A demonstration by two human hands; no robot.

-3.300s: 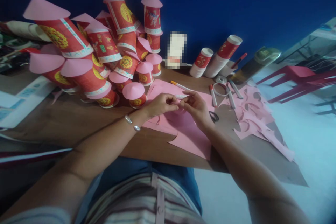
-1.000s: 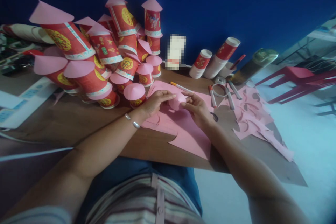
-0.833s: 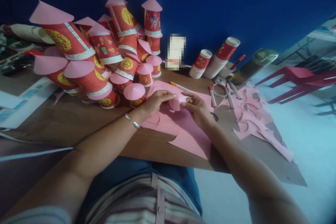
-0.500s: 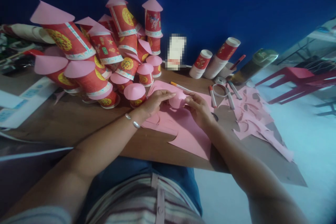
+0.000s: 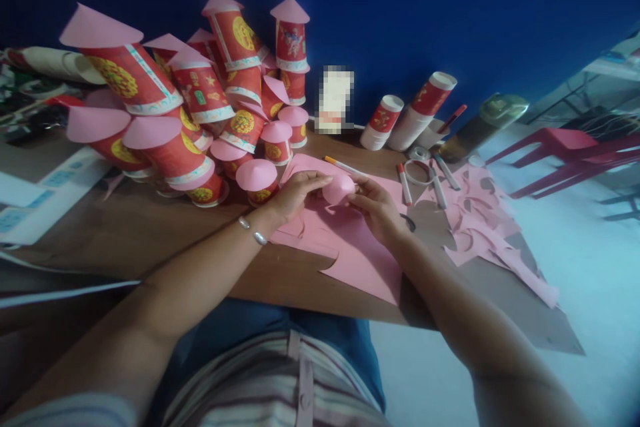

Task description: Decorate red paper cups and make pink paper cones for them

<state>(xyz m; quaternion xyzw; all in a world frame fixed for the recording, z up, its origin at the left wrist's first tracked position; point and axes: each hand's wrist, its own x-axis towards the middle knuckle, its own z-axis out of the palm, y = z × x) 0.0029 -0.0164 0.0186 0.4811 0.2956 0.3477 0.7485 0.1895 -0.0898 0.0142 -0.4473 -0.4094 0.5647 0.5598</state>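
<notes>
A small pink paper cone (image 5: 338, 189) is held up between my two hands, over pink paper sheets (image 5: 365, 253) on the wooden table. My left hand (image 5: 299, 195) grips the cone's left side, thumb and fingers closed along its edge. From the other side, my right hand (image 5: 375, 205) pinches the cone's right edge. Left of my hands stands a red paper cup with a pink cone top (image 5: 257, 177). A marker with an orange cap (image 5: 345, 167) lies just beyond the cone. The cone's underside is hidden.
Stacked red cups with pink cone tops (image 5: 200, 90) crowd the left side. At the back right stand stacked paper cups (image 5: 423, 110) and a bottle (image 5: 483, 123). Markers (image 5: 437, 187), a tape roll (image 5: 420, 172) and pink paper scraps (image 5: 485, 220) lie on the right.
The cone has turned slightly between my fingers. My right hand has shifted a little left and down along its edge, while my left hand stays nearly in place.
</notes>
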